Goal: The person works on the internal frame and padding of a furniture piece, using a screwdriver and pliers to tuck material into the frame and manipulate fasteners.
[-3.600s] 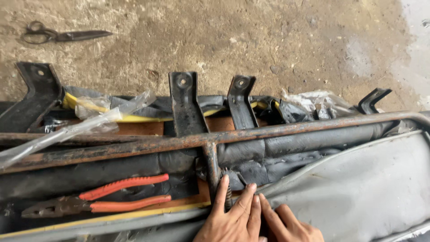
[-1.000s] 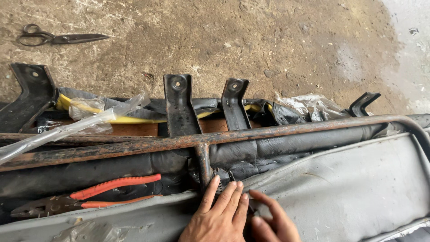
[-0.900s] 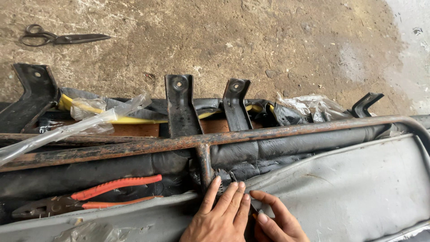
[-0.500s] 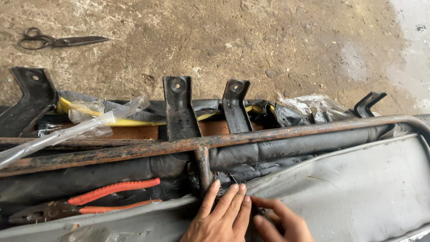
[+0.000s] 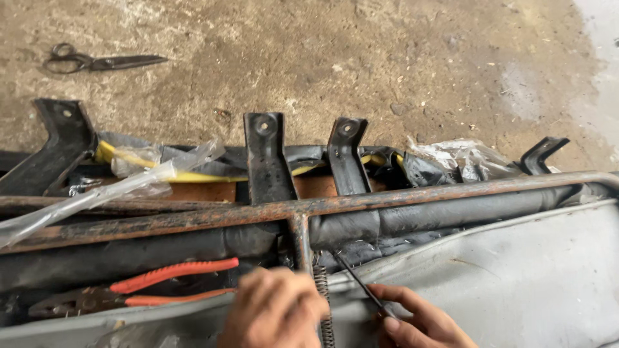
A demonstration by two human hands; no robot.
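An upturned seat frame of rusty metal bars (image 5: 400,196) lies before me, with grey seat cover (image 5: 516,277) pulled over its near side. My left hand (image 5: 274,309), blurred, is curled at the bottom centre beside a short upright bar and a coil spring (image 5: 322,296). Just right of the spring, my right hand (image 5: 419,322) holds a thin dark metal tool (image 5: 358,283) whose tip points up at the black padding under the crossbar. Pliers with red handles (image 5: 155,287) lie on the frame, left of my left hand.
Black scissors (image 5: 97,62) lie on the dirt floor at the top left. Several black mounting brackets (image 5: 264,158) stick up along the frame's far side. Clear plastic wrap (image 5: 97,196) and yellow foam (image 5: 193,175) sit among the bars.
My left hand has lifted from lying flat on the cover and curled up. A thin dark tool now shows in my right hand, pointing at the padding.
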